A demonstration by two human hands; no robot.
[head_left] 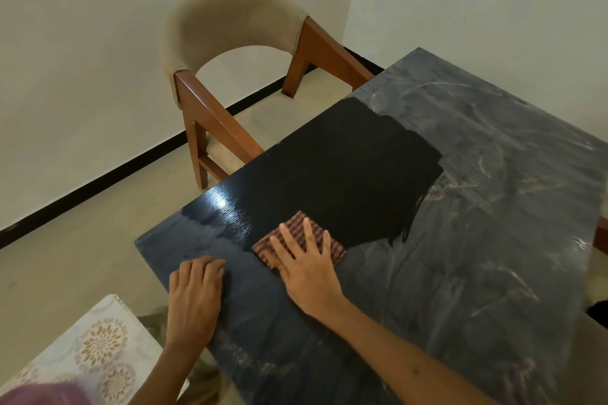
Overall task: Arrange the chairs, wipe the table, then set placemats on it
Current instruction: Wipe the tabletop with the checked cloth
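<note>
The table (460, 240) ran out ahead of and to the right of my right hand (306, 268), a broad dark slab that I judged heavy and rigid, unlikely to shift under a wiping push; most of it was grey with dusty streaks, while a clean black patch began just beyond my fingertips and reached toward the far edge. Well beyond my left hand (194, 293) stood the chair (230, 52), padded back and wooden frame, tucked against the table's far-left edge; I judged it stiff and best taken by the wooden arms. Near my left wrist lay what I took for a placemat (98, 348), patterned and probably thin and floppy, off the table. The cloth (297, 242) lay directly beneath my right palm, checked, soft and limp; I judged it would bunch if pinched, so flat pressure through spread fingers suited it. My right hand lay flat, fingers straight, pressing the cloth. My left rested beside it on the near edge, fingers loosely bent, holding nothing.
</note>
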